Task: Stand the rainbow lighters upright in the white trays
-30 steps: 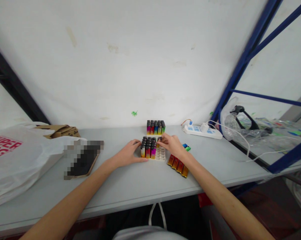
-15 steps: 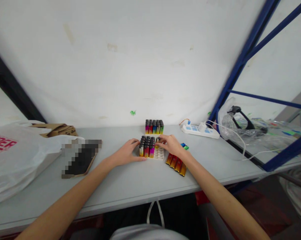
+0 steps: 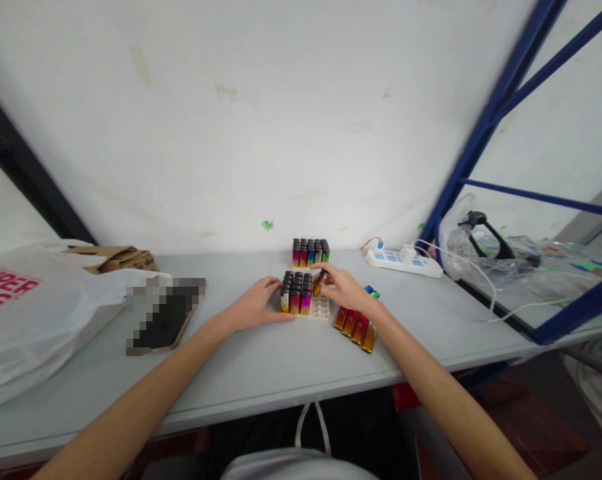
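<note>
Several upright lighters [image 3: 295,300] with black tops fill the left part of a white tray [image 3: 321,312]; its right part shows bare slots. My left hand [image 3: 255,305] is beside the tray's left side, fingers apart, thumb near the front corner. Over the slots, my right hand [image 3: 341,288] pinches a tilted gold lighter [image 3: 319,283]. More red and gold lighters [image 3: 355,328] lie in a row on the table, partly under my right wrist, with blue and green ones behind them.
A filled block of lighters [image 3: 311,255] stands near the wall. A power strip [image 3: 403,261] with white cables is at the right, by a blue metal frame [image 3: 473,143]. At the left are a phone [image 3: 168,317], a white plastic bag [image 3: 45,320] and cardboard [image 3: 123,259].
The gold lighter in my right hand is now tilted and shows more of its body. My left hand stays at the tray's side. The whole view has shifted slightly.
</note>
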`<state>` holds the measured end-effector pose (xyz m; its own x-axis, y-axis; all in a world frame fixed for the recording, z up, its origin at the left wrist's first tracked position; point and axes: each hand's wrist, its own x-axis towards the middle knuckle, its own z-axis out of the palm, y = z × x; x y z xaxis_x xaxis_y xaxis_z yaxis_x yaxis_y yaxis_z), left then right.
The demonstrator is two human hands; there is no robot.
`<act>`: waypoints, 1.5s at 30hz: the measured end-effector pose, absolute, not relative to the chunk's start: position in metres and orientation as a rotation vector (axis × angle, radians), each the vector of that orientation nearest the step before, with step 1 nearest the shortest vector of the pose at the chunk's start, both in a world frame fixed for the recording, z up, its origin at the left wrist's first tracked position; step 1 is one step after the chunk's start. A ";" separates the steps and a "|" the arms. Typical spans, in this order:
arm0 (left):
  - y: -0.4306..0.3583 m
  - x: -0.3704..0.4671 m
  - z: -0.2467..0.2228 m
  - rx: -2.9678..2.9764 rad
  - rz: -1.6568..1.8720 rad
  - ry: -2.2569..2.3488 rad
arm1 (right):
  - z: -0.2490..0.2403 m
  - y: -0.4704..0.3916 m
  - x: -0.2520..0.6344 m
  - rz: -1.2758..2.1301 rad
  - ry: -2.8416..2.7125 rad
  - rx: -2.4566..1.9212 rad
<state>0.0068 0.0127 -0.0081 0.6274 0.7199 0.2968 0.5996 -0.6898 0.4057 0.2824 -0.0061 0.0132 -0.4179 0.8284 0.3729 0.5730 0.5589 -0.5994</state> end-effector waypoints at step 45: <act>0.013 0.005 -0.009 2.592 0.616 1.098 | 0.041 0.022 0.351 0.820 -1.454 -0.916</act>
